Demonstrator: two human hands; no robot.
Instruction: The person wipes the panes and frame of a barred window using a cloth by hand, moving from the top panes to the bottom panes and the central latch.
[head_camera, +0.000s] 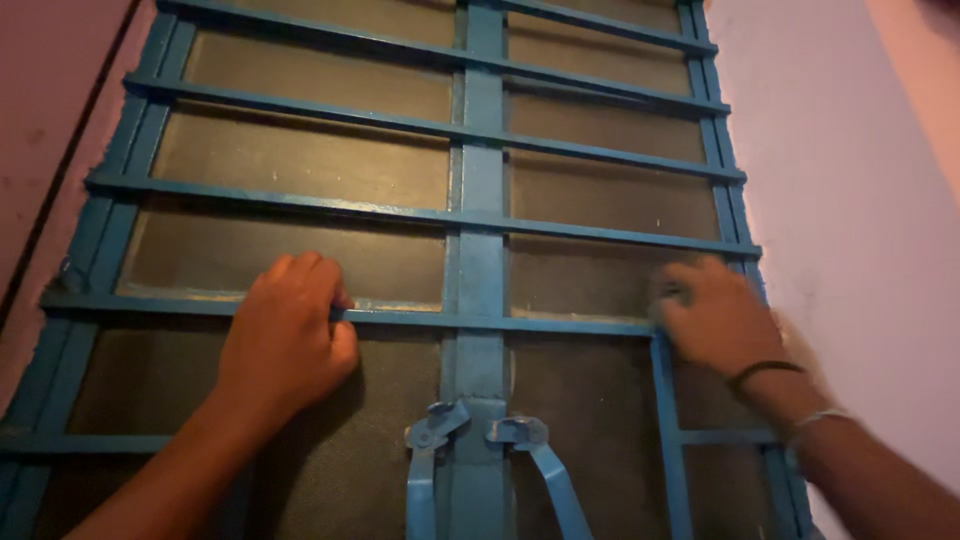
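Two hands on a blue barred window (480, 215) — left hand (285, 335) clamped on a crossbar (400, 318) at lower left, right hand (715, 315) blurred at lower right, grip unclear.

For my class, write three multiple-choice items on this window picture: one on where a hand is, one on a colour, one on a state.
1. Where does the left hand rest?
A. on a horizontal bar of the window grille
B. on the pink wall
C. on a latch handle

2. What colour is the window grille?
A. red
B. blue
C. white

3. How is the left hand placed on the bar?
A. lying flat with the palm up
B. hovering well clear of it
C. fingers curled over it

Answers:
1 A, the hand sits on the horizontal bar left of the centre post.
2 B, all the bars are painted blue.
3 C, the fingers bend over the bar's top edge.

The right hand is blurred.
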